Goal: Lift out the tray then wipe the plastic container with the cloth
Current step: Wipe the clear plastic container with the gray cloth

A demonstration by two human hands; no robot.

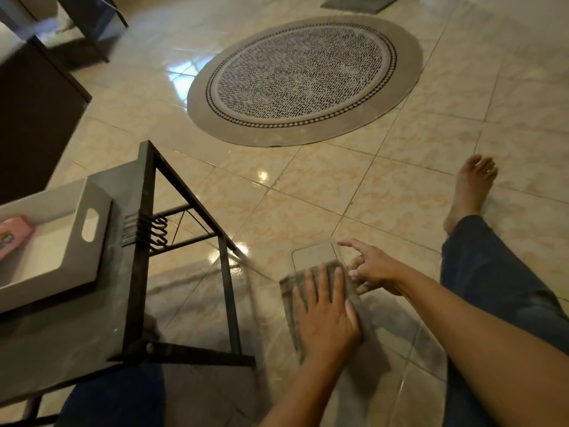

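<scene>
A clear plastic container (312, 255) is held up in front of me above the tiled floor, bottom side toward me. A grey cloth (291, 291) lies over its near half. My left hand (326, 315) presses flat on the cloth with fingers spread. My right hand (374, 268) grips the container's right edge, thumb and fingers around the rim. A white tray (92, 241) with a slot handle rests on the glass table at the left, holding a pink packet (12, 235).
A glass-topped side table with a black metal frame (144, 257) stands at the left. A round patterned rug (304, 78) lies on the floor ahead. My legs in dark trousers and a bare foot (471, 186) stretch out at the right. Dark furniture (34, 118) fills the far left.
</scene>
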